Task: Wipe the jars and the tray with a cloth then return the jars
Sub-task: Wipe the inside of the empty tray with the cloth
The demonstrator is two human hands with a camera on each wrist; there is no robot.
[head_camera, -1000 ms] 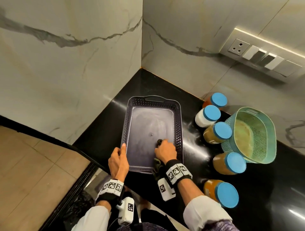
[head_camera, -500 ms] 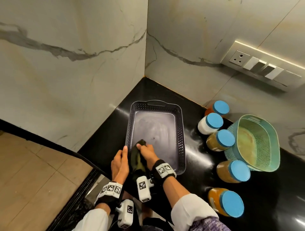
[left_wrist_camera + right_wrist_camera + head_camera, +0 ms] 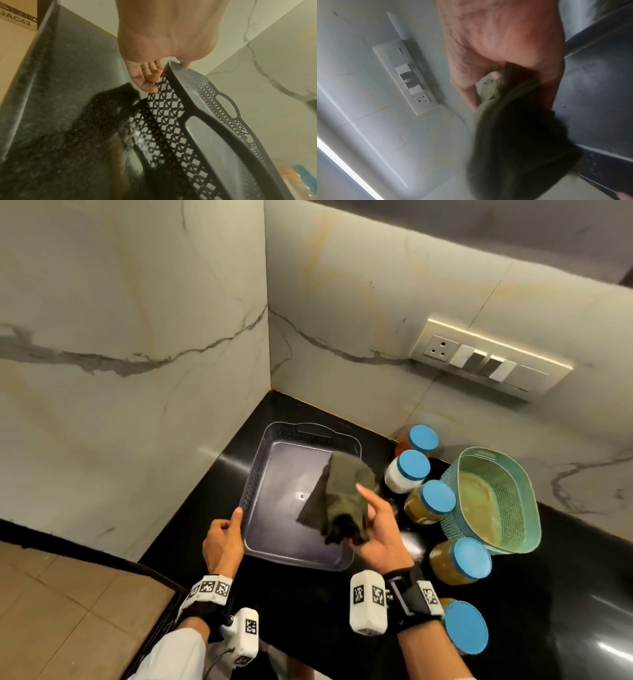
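A dark grey lattice-walled tray [image 3: 255, 474] lies on the black counter in the corner. My left hand [image 3: 233, 522] grips its near-left rim; in the left wrist view the thumb lies over the tray rim [image 3: 188, 108] and the left hand [image 3: 169, 73] has its fingers curled against the outer wall. My right hand [image 3: 366, 518] is turned palm up over the tray's right side, holding a bunched dark olive cloth [image 3: 346, 494] above the floor. The right wrist view shows the cloth [image 3: 513, 128] hanging from the right hand [image 3: 505, 86]. Several blue-lidded jars [image 3: 431, 501] stand right of the tray.
A teal perforated basket [image 3: 527, 529] sits right of the jars. One jar [image 3: 466, 631] stands close by my right wrist. Marble walls close the corner behind and left of the tray. A switch panel [image 3: 489, 364] is on the back wall. The counter edge runs along the near left.
My right hand lifted the cloth off the tray floor, turned palm up and moved to the tray's right side. My left hand stayed on the left rim.
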